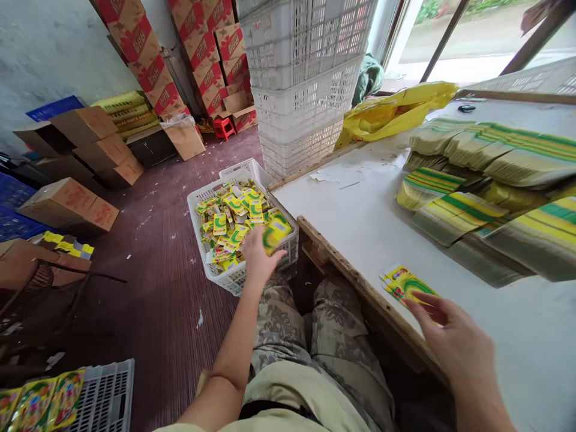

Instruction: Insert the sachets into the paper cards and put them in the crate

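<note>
My left hand (258, 257) is over the near rim of a white plastic crate (240, 282), thumb spread to the right. A small yellow-and-green carton (275, 234), smeared by motion, is between its thumb and fingers; how firmly it is held is unclear. Many similar small cartons (238, 237) lie heaped in that crate. On the white tabletop (333, 210), my right hand (454, 330) has its thumb and fingers closed on the near end of a few flat yellow-and-green cartons (407, 283), stacked slightly fanned.
Rows of flat cartons (531, 156) are stacked on the table's right side, near a yellow plastic bag (396, 114). Tall white crates (310, 78) stand behind the filled crate. A wooden edge (351, 270) borders the table. Cardboard boxes (90, 138) and another crate (105, 390) are at left.
</note>
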`<action>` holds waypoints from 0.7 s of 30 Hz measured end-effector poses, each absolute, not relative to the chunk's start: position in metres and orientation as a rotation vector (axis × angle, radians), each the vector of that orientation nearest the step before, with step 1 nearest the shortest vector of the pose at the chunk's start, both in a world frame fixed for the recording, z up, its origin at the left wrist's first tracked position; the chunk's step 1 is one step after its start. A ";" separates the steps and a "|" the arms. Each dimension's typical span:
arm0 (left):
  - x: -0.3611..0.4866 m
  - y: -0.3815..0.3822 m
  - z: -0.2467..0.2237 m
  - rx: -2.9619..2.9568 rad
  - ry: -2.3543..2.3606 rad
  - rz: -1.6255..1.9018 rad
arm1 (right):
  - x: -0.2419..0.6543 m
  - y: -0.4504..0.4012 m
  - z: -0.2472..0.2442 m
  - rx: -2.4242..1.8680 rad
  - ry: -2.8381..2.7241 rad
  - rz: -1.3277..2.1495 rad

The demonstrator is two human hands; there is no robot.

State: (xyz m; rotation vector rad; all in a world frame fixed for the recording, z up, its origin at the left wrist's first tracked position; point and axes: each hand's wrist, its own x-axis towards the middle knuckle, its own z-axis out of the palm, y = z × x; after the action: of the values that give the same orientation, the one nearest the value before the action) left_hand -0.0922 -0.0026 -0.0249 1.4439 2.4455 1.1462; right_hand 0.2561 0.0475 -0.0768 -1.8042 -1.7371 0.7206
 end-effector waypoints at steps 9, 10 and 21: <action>-0.079 -0.010 -0.067 1.437 2.270 1.067 | 0.289 0.070 -0.126 -2.091 -1.943 0.265; -0.069 -0.012 -0.072 1.441 2.181 1.060 | 0.285 0.067 -0.122 -2.074 -1.926 0.232; -0.005 -0.011 -0.069 0.694 1.193 1.227 | 0.261 0.061 -0.095 -2.176 -1.674 0.307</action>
State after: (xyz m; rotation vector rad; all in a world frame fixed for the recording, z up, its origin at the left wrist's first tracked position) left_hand -0.0050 -0.0107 -0.0692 0.6936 1.1927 1.2274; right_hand 0.2605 0.0614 -0.0952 -2.1764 -1.6735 0.3070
